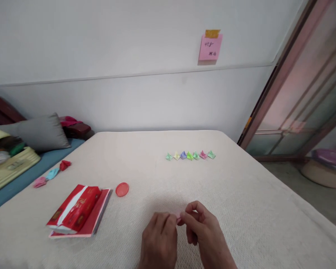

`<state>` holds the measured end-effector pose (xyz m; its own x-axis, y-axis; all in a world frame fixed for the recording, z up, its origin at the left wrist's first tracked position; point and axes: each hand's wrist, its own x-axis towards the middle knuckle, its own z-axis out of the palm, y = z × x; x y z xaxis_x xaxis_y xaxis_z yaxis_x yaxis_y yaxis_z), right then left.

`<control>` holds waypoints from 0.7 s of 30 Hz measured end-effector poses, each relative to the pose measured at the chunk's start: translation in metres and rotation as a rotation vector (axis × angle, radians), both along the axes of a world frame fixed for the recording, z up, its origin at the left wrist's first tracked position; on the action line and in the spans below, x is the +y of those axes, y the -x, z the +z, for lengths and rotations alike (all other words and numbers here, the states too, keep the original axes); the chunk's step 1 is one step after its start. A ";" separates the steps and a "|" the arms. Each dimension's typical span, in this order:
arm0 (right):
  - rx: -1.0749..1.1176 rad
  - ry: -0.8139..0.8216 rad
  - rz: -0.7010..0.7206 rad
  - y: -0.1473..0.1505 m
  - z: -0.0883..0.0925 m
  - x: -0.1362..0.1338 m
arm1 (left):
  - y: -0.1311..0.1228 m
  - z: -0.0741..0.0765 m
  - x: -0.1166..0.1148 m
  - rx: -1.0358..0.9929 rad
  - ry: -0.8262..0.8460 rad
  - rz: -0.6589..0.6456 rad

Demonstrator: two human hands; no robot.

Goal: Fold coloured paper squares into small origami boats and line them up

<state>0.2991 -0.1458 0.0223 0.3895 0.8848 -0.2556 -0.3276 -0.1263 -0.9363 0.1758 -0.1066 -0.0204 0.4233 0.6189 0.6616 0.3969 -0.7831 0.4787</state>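
Both my hands meet low in the middle of a cream cloth-covered table [240, 209]. My left hand [159, 239] and my right hand [204, 231] are closed in a pinch on a small pink piece of paper [179, 218] between the fingertips. Most of the paper is hidden by the fingers. Farther back on the table lies a row of several small folded paper shapes [190, 155] in pastel green, yellow, purple and pink.
A red packet [77, 211] lies on a pink sheet at the left, with a red round disc [122, 189] beside it. Three folded papers, pink, blue and red [52, 173], sit near the left edge. A pink note [210, 46] is taped to the wall. A grey pillow [39, 132] lies at left.
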 end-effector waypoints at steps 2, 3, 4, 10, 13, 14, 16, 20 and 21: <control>-0.032 -0.035 -0.015 -0.002 0.000 -0.001 | 0.001 0.009 0.002 -0.153 0.379 0.061; -0.054 -0.047 -0.028 -0.003 -0.001 -0.001 | 0.002 0.014 0.003 -0.231 0.582 0.083; -0.075 -0.052 -0.037 -0.003 -0.002 0.000 | 0.002 0.018 0.004 -0.315 0.766 0.078; -0.078 -0.049 0.138 0.001 -0.014 0.006 | 0.004 0.029 0.011 -0.643 1.243 -0.102; -0.118 -0.065 0.165 0.002 -0.015 0.007 | 0.004 0.028 0.009 -0.597 1.201 -0.129; -0.136 -0.060 0.166 0.002 -0.014 0.006 | 0.004 0.029 0.009 -0.572 1.194 -0.136; -0.154 -0.051 0.188 0.001 -0.012 0.006 | 0.005 0.032 0.009 -0.532 1.195 -0.163; -0.144 -0.081 0.235 0.001 -0.010 0.005 | 0.007 0.037 0.011 -0.553 1.215 -0.241; -0.145 -0.095 0.241 0.001 -0.010 0.005 | 0.007 0.036 0.011 -0.576 1.222 -0.249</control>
<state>0.2984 -0.1411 0.0121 0.1920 0.9735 -0.1243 -0.1605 -0.0938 -0.9826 0.1688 -0.0956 0.0156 0.4616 0.8781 -0.1264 -0.1784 0.2314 0.9564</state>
